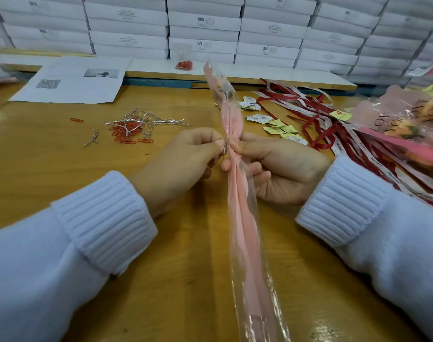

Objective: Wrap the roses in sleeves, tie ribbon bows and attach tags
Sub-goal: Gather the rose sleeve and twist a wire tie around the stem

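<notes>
Closing my rose sleeve (237,193)
My right hand (282,169) squeezes the rose sleeve above the table (50,156) to bunch it; my left hand (185,154) pinches the silver twist tie (225,148) to wind it.

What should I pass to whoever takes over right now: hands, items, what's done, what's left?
Left hand: pinches the twist tie at the sleeve's gathered neck.
Right hand: grips the sleeved rose at the same spot.
Done: rose is in its sleeve.
Left: finish the tie, ribbon bow, tag.
Ribbons and tags lie to the right, spare ties to the left.
</notes>
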